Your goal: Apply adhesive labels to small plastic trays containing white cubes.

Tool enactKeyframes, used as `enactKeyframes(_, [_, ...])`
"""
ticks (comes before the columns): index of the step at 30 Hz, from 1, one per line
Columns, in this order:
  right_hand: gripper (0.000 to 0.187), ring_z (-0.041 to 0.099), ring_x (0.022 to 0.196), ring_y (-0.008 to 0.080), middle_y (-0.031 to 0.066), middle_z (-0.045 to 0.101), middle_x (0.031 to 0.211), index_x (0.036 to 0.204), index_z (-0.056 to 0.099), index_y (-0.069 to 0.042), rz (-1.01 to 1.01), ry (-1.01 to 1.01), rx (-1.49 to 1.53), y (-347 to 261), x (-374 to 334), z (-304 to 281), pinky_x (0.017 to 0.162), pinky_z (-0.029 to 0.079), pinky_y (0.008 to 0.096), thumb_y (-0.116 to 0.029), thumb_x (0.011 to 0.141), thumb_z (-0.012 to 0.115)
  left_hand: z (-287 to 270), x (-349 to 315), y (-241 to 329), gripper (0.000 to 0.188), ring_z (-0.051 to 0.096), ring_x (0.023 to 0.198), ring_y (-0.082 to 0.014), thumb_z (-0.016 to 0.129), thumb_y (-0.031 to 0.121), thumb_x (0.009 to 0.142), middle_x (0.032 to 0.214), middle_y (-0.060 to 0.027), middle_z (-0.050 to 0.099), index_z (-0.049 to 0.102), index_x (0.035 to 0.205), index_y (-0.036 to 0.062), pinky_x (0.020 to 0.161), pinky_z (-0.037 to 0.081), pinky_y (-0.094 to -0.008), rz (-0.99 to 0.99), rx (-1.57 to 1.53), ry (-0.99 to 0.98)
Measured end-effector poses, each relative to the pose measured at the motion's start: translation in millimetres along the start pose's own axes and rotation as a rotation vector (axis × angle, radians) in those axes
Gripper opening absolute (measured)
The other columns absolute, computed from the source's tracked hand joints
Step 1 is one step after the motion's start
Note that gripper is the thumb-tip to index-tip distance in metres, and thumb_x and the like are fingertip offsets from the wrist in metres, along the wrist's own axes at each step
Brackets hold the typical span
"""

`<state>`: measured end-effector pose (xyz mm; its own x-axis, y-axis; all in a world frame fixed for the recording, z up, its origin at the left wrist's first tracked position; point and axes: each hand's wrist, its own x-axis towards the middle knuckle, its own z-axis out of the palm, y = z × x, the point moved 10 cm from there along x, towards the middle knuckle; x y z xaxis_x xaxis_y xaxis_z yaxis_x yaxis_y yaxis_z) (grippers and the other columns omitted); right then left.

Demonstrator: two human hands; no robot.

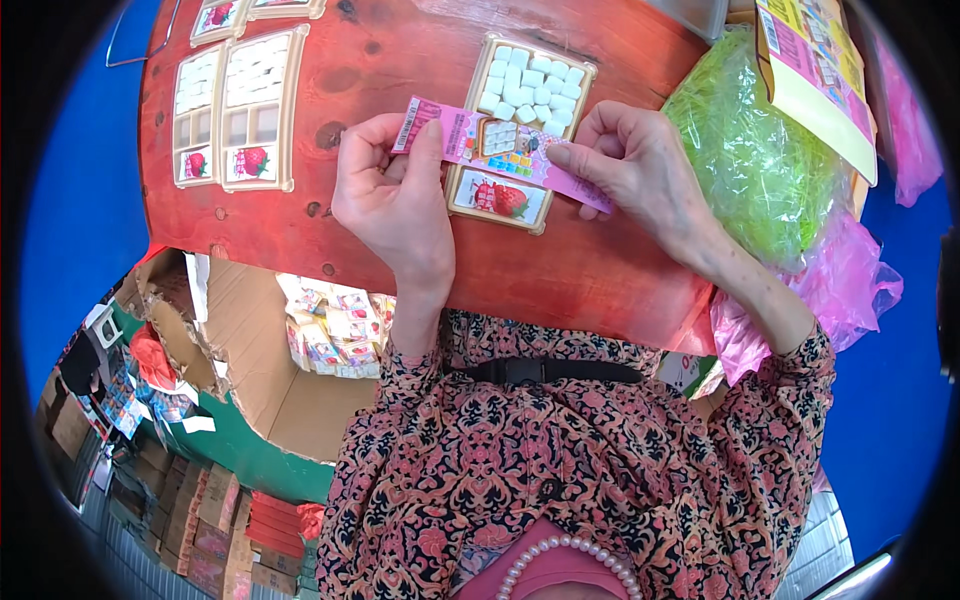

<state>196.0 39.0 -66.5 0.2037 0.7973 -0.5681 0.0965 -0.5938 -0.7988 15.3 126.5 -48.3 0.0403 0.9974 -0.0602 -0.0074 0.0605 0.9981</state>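
A pink printed cardboard strip is stretched between my hands. My left hand pinches its left end between thumb and fingers, and my right hand grips the right end. Just under it on the table lies a shallow beige tray, partly hidden by the strip. White marshmallow-like pieces fill the tray's far part. In its near part sits a white packet with a strawberry picture. Whether the strip touches the tray I cannot tell.
More filled trays stand at the left of the red table. On the right are a clear bag of green shreds, pink plastic bags and a stack of printed cards. Below left, a cardboard box holds several small packets.
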Motion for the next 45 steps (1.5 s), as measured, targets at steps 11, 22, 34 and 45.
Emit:
enactKeyframes(11, [0.024,0.054,0.048,0.0057,0.0049,0.058,0.056,0.068,0.05,0.001,-0.084,-0.201,-0.059,-1.4,-11.1,46.9,0.039,0.041,0.02,-0.012,0.084,0.062,-56.8,-44.1,11.4,0.018,0.059,0.069,-0.0086,0.065,-0.003,0.077,0.083,-0.0066,0.059,0.053,0.09,-0.0028,0.059,0.049,-0.0181,-0.012,0.301,0.16])
enactKeyframes(22, [0.025,0.051,0.047,0.0069,0.0049,0.055,0.055,0.065,0.049,0.002,-0.079,-0.375,-0.073,-2.5,-23.6,92.9,0.039,0.04,0.0226,-0.009,0.084,0.061,-126.2,-120.6,-51.2,0.02,0.059,0.073,-0.01,0.066,0.002,0.077,0.084,-0.0072,0.062,0.055,0.095,-0.0015,0.065,0.048,-0.0221,-0.667,-0.166,0.226])
enactKeyframes(34, [0.024,0.053,0.047,0.0084,0.0058,0.056,0.056,0.065,0.048,0.002,-0.131,-0.431,-0.117,-9.3,-22.6,97.6,0.039,0.042,0.0242,-0.007,0.082,0.063,-90.2,-121.7,-37.6,0.027,0.061,0.085,-0.0141,0.063,0.001,0.078,0.096,-0.0114,0.064,0.058,0.104,-0.0054,0.079,0.047,-0.0255,-0.706,-0.156,0.021])
enactKeyframes(45, [0.025,0.054,0.062,0.0084,0.0024,0.056,0.068,0.076,0.052,-0.002,-0.546,-0.153,-0.256,-79.5,-31.2,55.8,0.053,0.042,0.0251,-0.013,0.07,0.074,-72.4,-94.6,-1.4,0.032,0.059,0.096,-0.0176,0.06,-0.002,0.08,0.105,-0.013,0.061,0.053,0.111,-0.0048,0.087,0.046,-0.0316,-0.531,-0.389,-0.002])
